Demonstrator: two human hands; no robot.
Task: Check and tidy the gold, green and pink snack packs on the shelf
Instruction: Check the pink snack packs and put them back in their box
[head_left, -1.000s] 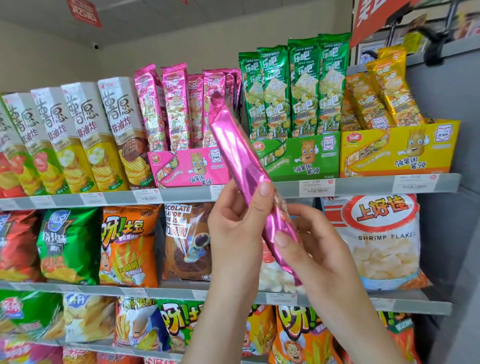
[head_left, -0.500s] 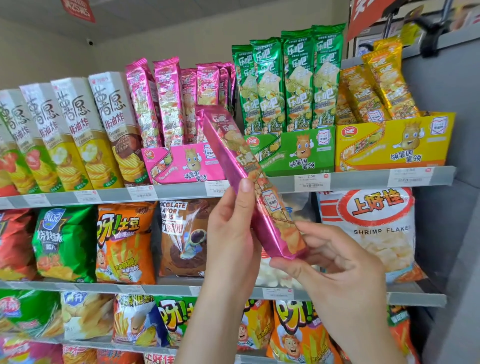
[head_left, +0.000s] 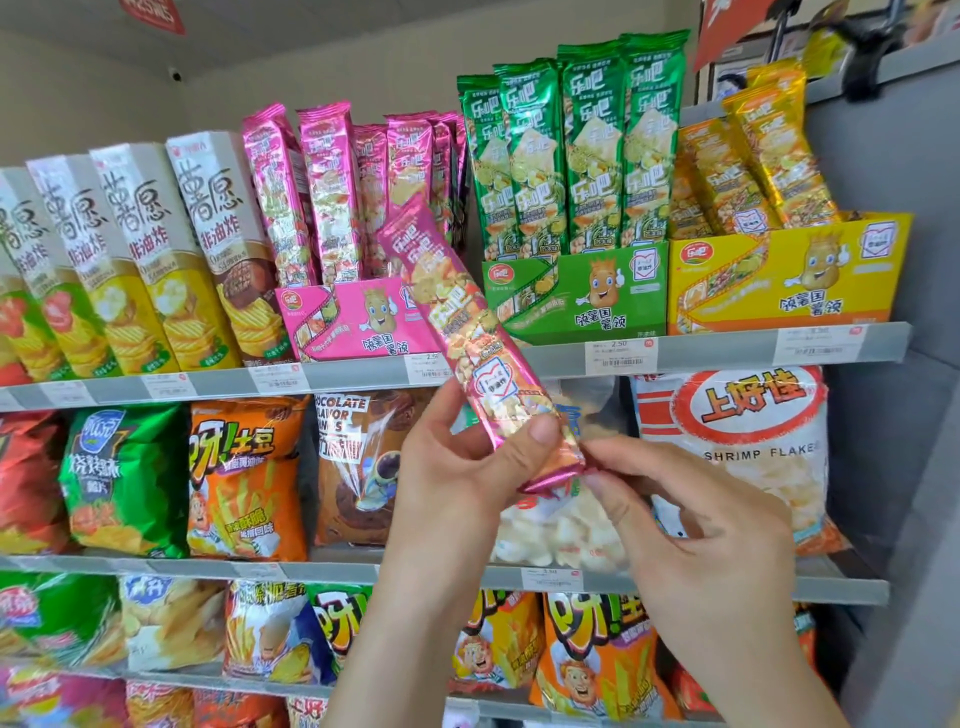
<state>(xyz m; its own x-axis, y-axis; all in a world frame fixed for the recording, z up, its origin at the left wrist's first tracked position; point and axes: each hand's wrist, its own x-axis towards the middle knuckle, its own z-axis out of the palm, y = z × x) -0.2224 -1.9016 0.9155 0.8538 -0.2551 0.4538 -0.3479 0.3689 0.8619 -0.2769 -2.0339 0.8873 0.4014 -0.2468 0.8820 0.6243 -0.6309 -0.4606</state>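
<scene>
Near the shelf (head_left: 727, 354) front, left hand (head_left: 457, 483) fingers wrap pink pack (head_left: 457, 322); right hand (head_left: 691, 519) pinches its lower seal; checking step; next: probably reseat upright in pink tray (head_left: 353, 322).

The tilted pack (head_left: 470, 338) is shiny pink foil with pale chips and a white heart label. At eleven o'clock pink packs (head_left: 306, 192) fill a pink box (head_left: 353, 322); at one, green packs (head_left: 571, 150), green box (head_left: 571, 296); at two, gold packs (head_left: 769, 145), yellow box (head_left: 779, 280).
</scene>
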